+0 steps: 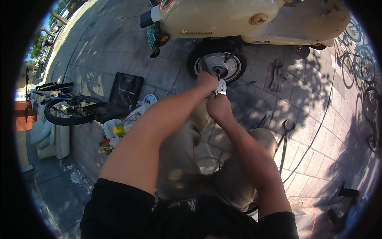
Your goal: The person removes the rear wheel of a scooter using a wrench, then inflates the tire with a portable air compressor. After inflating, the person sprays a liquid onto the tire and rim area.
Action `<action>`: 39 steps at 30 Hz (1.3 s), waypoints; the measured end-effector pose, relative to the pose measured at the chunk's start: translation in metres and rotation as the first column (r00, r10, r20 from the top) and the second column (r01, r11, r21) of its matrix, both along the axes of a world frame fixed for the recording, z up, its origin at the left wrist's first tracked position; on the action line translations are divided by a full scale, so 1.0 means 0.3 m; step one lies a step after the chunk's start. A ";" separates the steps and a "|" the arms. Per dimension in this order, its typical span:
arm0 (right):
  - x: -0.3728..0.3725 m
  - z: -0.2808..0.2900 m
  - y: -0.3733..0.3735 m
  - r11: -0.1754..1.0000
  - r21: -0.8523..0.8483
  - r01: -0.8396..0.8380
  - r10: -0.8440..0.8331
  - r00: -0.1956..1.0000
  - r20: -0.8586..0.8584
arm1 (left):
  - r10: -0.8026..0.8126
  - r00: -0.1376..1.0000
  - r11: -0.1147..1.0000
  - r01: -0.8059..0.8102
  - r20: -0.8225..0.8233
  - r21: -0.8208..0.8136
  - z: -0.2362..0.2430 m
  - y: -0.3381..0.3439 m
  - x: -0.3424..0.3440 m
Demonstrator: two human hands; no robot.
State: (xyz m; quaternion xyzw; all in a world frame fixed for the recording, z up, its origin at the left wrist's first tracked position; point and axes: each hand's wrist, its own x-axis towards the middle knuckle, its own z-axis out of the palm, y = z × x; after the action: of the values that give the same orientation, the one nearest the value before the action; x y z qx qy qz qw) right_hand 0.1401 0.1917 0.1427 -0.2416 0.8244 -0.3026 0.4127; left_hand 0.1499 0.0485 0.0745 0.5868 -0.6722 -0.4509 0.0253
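Note:
My left hand [207, 83] is closed on a small silver metal piece [221, 87] just in front of the wheel hub of a cream scooter [219, 20]. My right hand [218, 106] is closed just below it, gripping the lower end of the same piece; its exact shape is partly hidden by my fingers. The scooter's black-tyred rear wheel [234, 63] is beyond my hands, with a silver rim. My knees, in khaki trousers, are under my forearms.
An open black case [125, 89], a bag of supplies [119, 127] and a bicycle lying on its side [69, 109] are at the left. A large wrench [288, 125], a grey rag [277, 75] and a long cable lie on the paving at right, with more bicycles beyond.

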 end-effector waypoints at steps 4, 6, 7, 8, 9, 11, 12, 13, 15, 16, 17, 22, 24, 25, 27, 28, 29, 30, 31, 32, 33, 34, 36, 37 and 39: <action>-0.001 -0.079 -0.049 0.996 -0.066 0.063 -0.057 0.995 0.083 | -0.032 0.999 0.986 0.039 0.042 -0.163 0.004 0.004 0.019; 0.017 -0.095 -0.045 0.994 -0.080 0.080 -0.070 0.990 0.119 | -0.068 0.997 0.992 0.072 0.041 -0.105 0.020 -0.013 0.026; 0.025 -0.104 -0.036 0.994 -0.077 0.073 -0.064 0.992 0.104 | -0.088 0.995 0.993 0.091 0.040 -0.075 0.026 -0.016 0.029; 0.034 -0.106 -0.038 0.994 -0.082 0.071 -0.066 0.996 0.064 | -0.079 0.996 0.993 0.082 0.036 -0.088 0.020 -0.017 0.035; 0.042 -0.107 -0.034 0.994 -0.086 0.072 -0.070 0.997 0.024 | -0.071 0.997 0.992 0.074 0.032 -0.100 0.013 -0.014 0.039; 0.033 -0.111 -0.014 0.992 -0.076 0.097 -0.094 0.995 0.045 | -0.051 0.999 0.996 0.051 -0.005 -0.071 0.022 0.010 0.022; 0.013 -0.113 0.000 0.990 -0.076 0.118 -0.115 0.992 0.044 | -0.037 0.999 0.999 0.036 -0.037 -0.027 0.037 0.032 0.001; -0.006 -0.115 0.022 0.987 -0.073 0.142 -0.139 0.989 0.043 | -0.023 0.997 1.000 0.024 -0.068 0.019 0.052 0.053 -0.026; -0.034 -0.109 0.058 0.977 -0.094 0.193 -0.184 0.978 0.101 | -0.046 0.987 0.998 0.053 -0.151 0.044 0.027 0.061 -0.065; -0.048 -0.100 0.074 0.967 -0.100 0.234 -0.216 0.963 0.161 | -0.053 0.980 0.996 0.065 -0.192 0.055 0.005 0.065 -0.089; -0.067 -0.072 0.086 0.952 -0.097 0.289 -0.253 0.927 0.279 | -0.075 0.982 0.997 0.073 -0.176 -0.022 -0.029 0.065 -0.111; -0.152 0.076 0.114 0.877 0.015 0.480 -0.401 0.713 0.576 | -0.128 0.982 0.988 0.115 -0.135 -0.098 -0.027 0.118 -0.222; -0.184 0.072 0.110 0.873 0.043 0.485 -0.406 0.678 0.613 | -0.146 0.981 0.989 0.142 -0.124 -0.043 0.000 0.118 -0.244; -0.195 0.070 0.109 0.872 0.056 0.485 -0.407 0.660 0.632 | -0.153 0.980 0.988 0.154 -0.130 -0.001 0.013 0.109 -0.247; -0.193 0.072 0.106 0.872 0.051 0.487 -0.400 0.647 0.649 | -0.148 0.980 0.986 0.156 -0.131 0.054 0.005 0.088 -0.238; -0.193 0.073 0.104 0.872 0.048 0.487 -0.395 0.642 0.658 | -0.140 0.981 0.986 0.150 -0.133 0.068 0.001 0.080 -0.235; -0.195 0.078 0.105 0.872 0.054 0.487 -0.400 0.645 0.651 | -0.136 0.981 0.985 0.148 -0.136 0.084 0.014 0.081 -0.236; -0.196 0.086 0.108 0.872 0.060 0.486 -0.405 0.649 0.644 | -0.148 0.980 0.986 0.157 -0.130 0.063 0.024 0.090 -0.233; -0.195 0.086 0.111 0.872 0.065 0.485 -0.410 0.653 0.637 | -0.161 0.979 0.985 0.167 -0.125 0.042 0.033 0.106 -0.226; -0.197 0.084 0.110 0.877 0.069 0.476 -0.405 0.654 0.638 | -0.172 0.977 0.984 0.176 -0.122 0.017 0.054 0.114 -0.222; -0.200 0.079 0.112 0.881 0.074 0.467 -0.401 0.655 0.640 | -0.192 0.976 0.981 0.194 -0.098 0.009 0.056 0.117 -0.222; -0.202 0.073 0.113 0.885 0.079 0.459 -0.397 0.656 0.642 | -0.212 0.974 0.977 0.213 -0.073 0.003 0.060 0.121 -0.225; -0.200 0.069 0.113 0.885 0.072 0.461 -0.395 0.659 0.640 | -0.227 0.972 0.974 0.227 -0.054 0.004 0.060 0.113 -0.226; -0.199 0.066 0.111 0.884 0.069 0.463 -0.395 0.660 0.639 | -0.225 0.973 0.974 0.226 -0.057 0.010 0.060 0.105 -0.229; -0.182 0.075 0.099 0.887 0.061 0.457 -0.385 0.661 0.644 | -0.200 0.977 0.980 0.200 -0.068 0.002 0.037 0.083 -0.215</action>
State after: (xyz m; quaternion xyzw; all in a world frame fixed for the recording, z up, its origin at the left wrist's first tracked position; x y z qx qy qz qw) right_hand 0.0855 0.2213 0.1653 0.0524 0.6493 -0.4969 0.5734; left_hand 0.0855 0.0735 0.0856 0.5006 -0.7245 -0.4738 -0.0001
